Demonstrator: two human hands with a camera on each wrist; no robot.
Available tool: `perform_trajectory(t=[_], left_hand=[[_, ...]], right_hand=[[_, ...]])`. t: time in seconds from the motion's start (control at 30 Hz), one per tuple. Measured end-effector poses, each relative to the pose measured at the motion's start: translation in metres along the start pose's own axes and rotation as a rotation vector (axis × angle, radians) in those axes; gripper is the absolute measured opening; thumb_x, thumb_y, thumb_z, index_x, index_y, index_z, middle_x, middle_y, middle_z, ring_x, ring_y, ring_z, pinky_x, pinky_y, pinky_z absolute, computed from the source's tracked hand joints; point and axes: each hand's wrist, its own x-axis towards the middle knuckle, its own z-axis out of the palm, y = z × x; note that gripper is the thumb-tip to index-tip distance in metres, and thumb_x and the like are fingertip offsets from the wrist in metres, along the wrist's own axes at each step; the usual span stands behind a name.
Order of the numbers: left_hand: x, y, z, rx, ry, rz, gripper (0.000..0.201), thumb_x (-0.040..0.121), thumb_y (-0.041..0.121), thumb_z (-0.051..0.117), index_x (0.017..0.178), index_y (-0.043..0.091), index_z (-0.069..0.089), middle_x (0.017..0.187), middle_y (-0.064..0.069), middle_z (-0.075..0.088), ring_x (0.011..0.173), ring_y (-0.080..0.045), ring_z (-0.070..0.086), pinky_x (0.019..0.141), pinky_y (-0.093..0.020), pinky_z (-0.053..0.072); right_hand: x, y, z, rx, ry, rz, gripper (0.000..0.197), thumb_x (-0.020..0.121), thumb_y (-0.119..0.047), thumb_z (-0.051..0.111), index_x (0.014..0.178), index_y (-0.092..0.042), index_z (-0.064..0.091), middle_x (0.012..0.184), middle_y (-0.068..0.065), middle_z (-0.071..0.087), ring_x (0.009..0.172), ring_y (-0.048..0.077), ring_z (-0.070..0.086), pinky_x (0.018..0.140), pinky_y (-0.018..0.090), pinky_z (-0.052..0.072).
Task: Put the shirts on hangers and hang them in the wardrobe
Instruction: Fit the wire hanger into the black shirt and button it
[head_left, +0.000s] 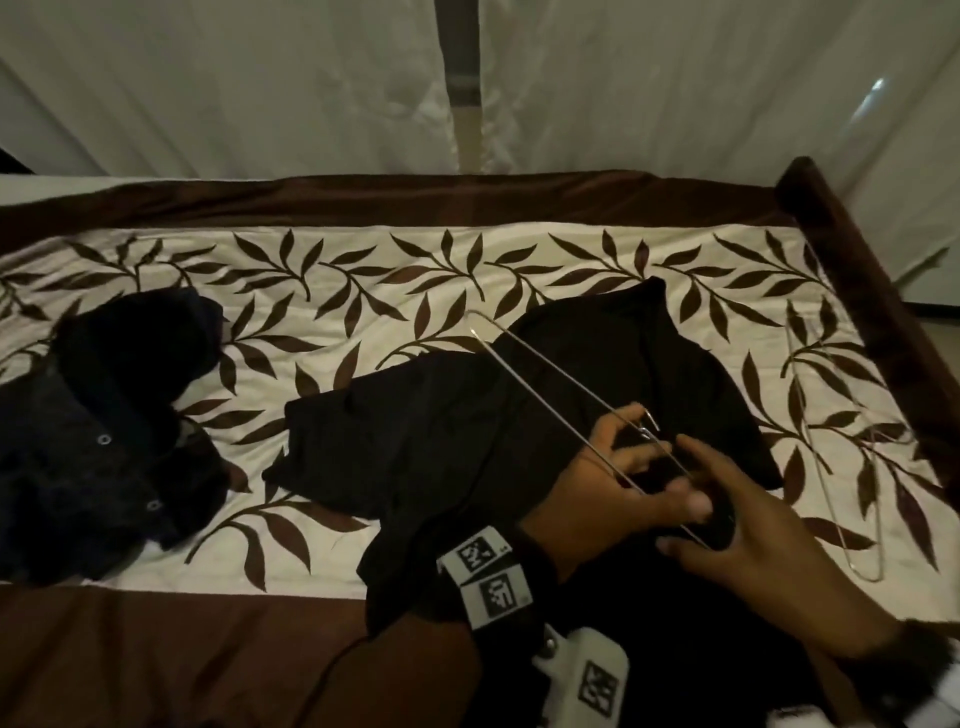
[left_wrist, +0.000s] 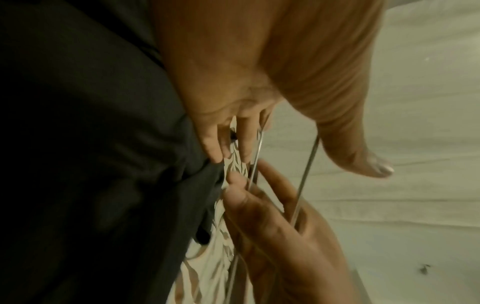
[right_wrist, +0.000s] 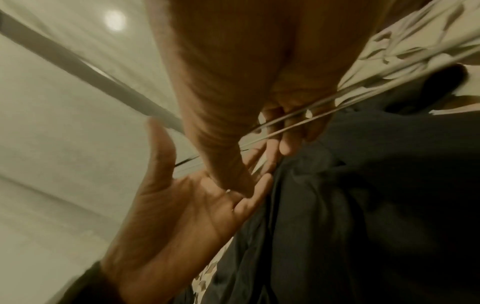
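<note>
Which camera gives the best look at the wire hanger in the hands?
The head view: the hanger shows nearly whole above the black shirt. Both wrist views catch only short blurred stretches of wire between the fingers.

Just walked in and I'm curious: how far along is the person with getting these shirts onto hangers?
Nothing looks done: no shirt is on a hanger yet. In hand: the left hand grips a wire hanger above the black shirt spread on the bed, and the right hand reaches for it, fingers open. Left: a dark buttoned shirt crumpled at the left, a second wire hanger on the bedspread, and all the hanging.
</note>
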Motion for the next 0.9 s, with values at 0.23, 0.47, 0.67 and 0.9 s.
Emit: perform_trajectory(t=[0.23, 0.47, 0.67, 0.9], left_hand=[[0.046, -0.006, -0.130, 0.888, 0.629, 0.011, 0.053, 0.091, 0.028, 0.067, 0.141, 0.023, 0.050, 0.135, -0.008, 0.056, 0.125, -0.024, 0.054, 0.108, -0.041, 0.045], [0.088, -0.006, -0.188, 1.261, 0.545, -0.180, 0.059, 0.095, 0.043, 0.058, 0.146, 0.021, 0.040, 0.136, -0.013, 0.055, 0.123, -0.033, 0.054, 0.103, -0.047, 0.046], [0.078, -0.016, -0.169, 1.246, 0.488, -0.026, 0.060, 0.085, 0.050, 0.070, 0.134, 0.024, 0.047, 0.120, -0.004, 0.060, 0.110, -0.023, 0.059, 0.095, -0.046, 0.051], [0.051, 0.000, -0.172, 1.120, 0.722, 0.107, 0.029, 0.089, 0.039, 0.069, 0.111, 0.020, 0.065, 0.108, -0.001, 0.066, 0.099, -0.017, 0.060, 0.090, -0.038, 0.051]], right_hand=[[0.041, 0.079, -0.049, -0.466, 0.268, -0.046, 0.086, 0.061, -0.018, 0.094, 0.137, -0.017, 0.053, 0.096, 0.001, 0.059, 0.083, 0.022, 0.053, 0.072, 0.039, 0.045], [0.067, 0.093, -0.069, -0.619, 0.243, -0.112, 0.084, 0.070, -0.055, 0.067, 0.140, -0.012, 0.050, 0.101, 0.009, 0.059, 0.089, 0.030, 0.052, 0.076, 0.040, 0.040], [0.078, 0.109, -0.060, -0.648, 0.240, -0.174, 0.084, 0.070, -0.035, 0.085, 0.142, -0.011, 0.047, 0.103, 0.012, 0.061, 0.090, 0.033, 0.054, 0.077, 0.045, 0.044], [0.089, 0.103, -0.064, -0.720, 0.277, -0.197, 0.093, 0.059, -0.027, 0.094, 0.139, -0.006, 0.052, 0.101, 0.016, 0.062, 0.086, 0.035, 0.053, 0.076, 0.046, 0.045]])
